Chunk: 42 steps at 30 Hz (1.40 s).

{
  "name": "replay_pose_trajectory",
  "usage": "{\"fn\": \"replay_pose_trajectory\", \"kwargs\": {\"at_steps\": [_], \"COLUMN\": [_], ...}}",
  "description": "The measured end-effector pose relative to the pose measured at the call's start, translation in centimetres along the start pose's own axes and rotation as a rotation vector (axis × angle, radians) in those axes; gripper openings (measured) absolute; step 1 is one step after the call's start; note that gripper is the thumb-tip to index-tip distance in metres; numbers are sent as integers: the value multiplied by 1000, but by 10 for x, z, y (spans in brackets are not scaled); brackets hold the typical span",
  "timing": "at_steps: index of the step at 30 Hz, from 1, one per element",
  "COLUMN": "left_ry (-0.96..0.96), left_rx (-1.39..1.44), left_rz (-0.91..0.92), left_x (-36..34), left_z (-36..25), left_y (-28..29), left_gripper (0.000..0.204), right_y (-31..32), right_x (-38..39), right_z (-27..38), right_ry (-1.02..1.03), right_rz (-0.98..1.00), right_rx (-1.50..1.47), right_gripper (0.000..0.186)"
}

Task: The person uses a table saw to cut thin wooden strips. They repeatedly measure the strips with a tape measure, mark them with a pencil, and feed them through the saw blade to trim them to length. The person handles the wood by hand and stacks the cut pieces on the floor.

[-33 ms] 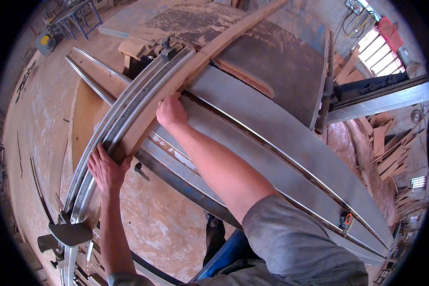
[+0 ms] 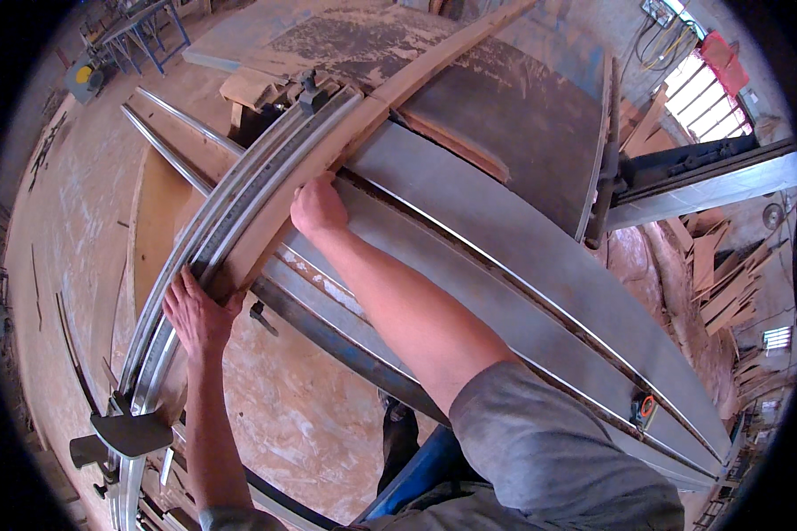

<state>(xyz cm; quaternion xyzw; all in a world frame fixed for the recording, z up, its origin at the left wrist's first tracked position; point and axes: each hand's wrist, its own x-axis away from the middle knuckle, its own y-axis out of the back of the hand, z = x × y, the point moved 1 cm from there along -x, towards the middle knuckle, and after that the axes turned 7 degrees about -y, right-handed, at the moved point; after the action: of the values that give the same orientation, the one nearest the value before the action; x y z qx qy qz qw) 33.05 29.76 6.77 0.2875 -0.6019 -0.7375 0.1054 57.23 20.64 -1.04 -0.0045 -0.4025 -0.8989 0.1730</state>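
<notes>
Wooden board (image 2: 279, 212), lying along metal rail (image 2: 239, 200); left hand (image 2: 199, 317), fingers spread, spans both. Right hand (image 2: 319, 206), curled, sits at the board's right edge; whether it pinches the wood cannot be told.

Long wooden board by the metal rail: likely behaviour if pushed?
The wooden board probably slides readily: the metal table looks smooth. Likely stiff, given its solid-looking timber. Its near end seems to overhang the table edge, so it may tip if pulled back.
</notes>
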Motion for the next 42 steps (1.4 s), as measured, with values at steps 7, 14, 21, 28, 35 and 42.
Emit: {"fn": "replay_pose_trajectory", "kwargs": {"at_steps": [7, 14, 21, 28, 35, 42], "left_ry": [35, 44, 33, 39, 75, 56], "left_rx": [-11, 6, 19, 53, 34, 64], "left_rz": [-25, -19, -25, 15, 8, 23], "left_x": [9, 8, 11, 7, 11, 1], "left_z": [14, 13, 13, 5, 15, 16], "left_y": [-1, 8, 8, 10, 7, -4], "left_gripper": [102, 100, 101, 102, 105, 104], "right_y": [27, 29, 34, 48, 236, 332], "right_x": [35, 34, 39, 38, -9, -107], "right_z": [29, 31, 30, 12, -85, -123], "right_ry": [-144, -128, -140, -69, 252, 242], "right_rz": [23, 61, 109, 53, -32, -149], "right_rx": [-230, -172, -160, -90, 126, 548], "right_gripper": [53, 55, 59, 51, 28, 37]}}
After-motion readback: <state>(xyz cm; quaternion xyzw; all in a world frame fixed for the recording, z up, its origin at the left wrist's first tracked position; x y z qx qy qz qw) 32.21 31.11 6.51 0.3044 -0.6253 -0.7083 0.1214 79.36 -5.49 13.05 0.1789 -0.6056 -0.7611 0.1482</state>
